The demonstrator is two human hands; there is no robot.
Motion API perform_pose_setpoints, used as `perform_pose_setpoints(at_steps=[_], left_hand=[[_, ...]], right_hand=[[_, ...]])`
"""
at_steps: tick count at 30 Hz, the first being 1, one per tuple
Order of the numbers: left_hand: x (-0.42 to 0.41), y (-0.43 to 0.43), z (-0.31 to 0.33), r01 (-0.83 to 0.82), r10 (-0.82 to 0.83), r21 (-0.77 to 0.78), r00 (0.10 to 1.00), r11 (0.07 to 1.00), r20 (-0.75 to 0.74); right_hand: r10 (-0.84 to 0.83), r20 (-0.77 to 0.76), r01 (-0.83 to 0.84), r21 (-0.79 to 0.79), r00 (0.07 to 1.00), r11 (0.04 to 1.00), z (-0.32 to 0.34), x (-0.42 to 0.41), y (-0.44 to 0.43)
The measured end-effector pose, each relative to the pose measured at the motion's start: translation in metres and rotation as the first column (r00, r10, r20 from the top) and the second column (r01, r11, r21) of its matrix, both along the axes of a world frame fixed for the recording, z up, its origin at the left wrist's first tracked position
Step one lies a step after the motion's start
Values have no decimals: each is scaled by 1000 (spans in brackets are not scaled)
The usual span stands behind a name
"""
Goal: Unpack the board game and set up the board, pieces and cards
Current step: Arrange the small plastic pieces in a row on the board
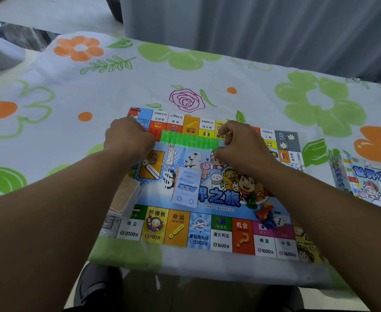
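Note:
The colourful game board [198, 235] lies flat on the table in front of me. Across its far part runs a row of green plastic houses [188, 139], with some red pieces [154, 132] at its left end. My left hand [126, 138] grips the row's left end, fingers curled. My right hand [236, 143] pinches the right end. A blue card stack [186, 188] lies on the board's middle. An orange-backed card stack [123, 197] sits at the left edge. Pawns [263, 212], a green pawn [251, 201] and a white die [279, 221] lie near the front right.
The game box [369, 183] lies on the table at the right. A flowered cloth [72, 91] covers the table. A grey curtain [252, 25] hangs behind the far edge. My legs and a chair show below the near edge.

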State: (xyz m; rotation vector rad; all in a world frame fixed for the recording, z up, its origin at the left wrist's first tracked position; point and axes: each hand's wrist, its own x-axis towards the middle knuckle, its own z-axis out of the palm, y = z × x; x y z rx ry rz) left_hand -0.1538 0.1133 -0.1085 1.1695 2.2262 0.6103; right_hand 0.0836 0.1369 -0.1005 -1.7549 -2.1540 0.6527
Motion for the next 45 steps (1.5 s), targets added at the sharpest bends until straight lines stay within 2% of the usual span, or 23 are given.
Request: perform_pose_setpoints(at_steps=[6,45], left_hand=[[0,0,0,5,-5,5,1000,1000,0],[2,-2,2,3,-3,-1,1000,1000,15]], right_hand=[[90,-43,-96,-151,995,984,6,-1,6],[110,11,-108,-130,994,986,1,-4,13]])
